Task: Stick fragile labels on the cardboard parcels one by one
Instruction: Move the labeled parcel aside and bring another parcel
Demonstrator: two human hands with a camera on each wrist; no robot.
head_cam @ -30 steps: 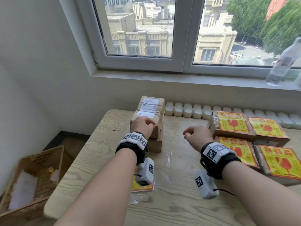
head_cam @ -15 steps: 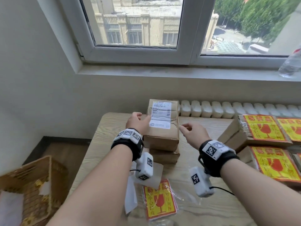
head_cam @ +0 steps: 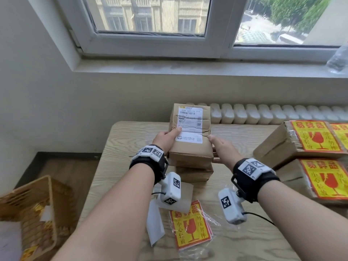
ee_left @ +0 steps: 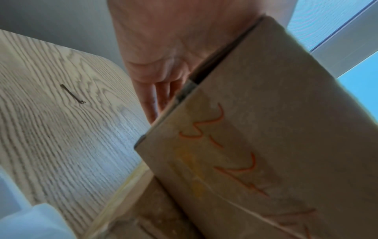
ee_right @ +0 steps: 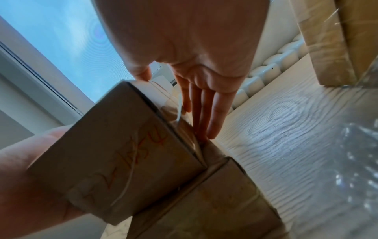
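Observation:
A brown cardboard parcel [head_cam: 190,147] with a white shipping label tops a small stack at the table's far middle, tilted off the parcel below [head_cam: 194,173]. My left hand [head_cam: 164,140] holds its left side, thumb on the label, fingers straight along the side [ee_left: 155,97]. My right hand [head_cam: 219,146] holds the right side, thumb at the top edge, fingers [ee_right: 206,113] flat against it. Orange handwriting marks the parcel's near face [ee_right: 122,153]. A pile of yellow-and-red fragile labels [head_cam: 191,227] lies on the table below my wrists.
Parcels bearing fragile labels [head_cam: 316,136] [head_cam: 327,179] fill the right of the wooden table [head_cam: 120,147]. White backing paper [head_cam: 155,223] lies beside the label pile. A wicker basket [head_cam: 37,208] sits on the floor at left. A radiator [head_cam: 263,113] runs behind the table.
My left hand slid from the parcel's top to its left side. My right hand opened from a fist and reached the right side. The top parcel now sits tilted between both hands.

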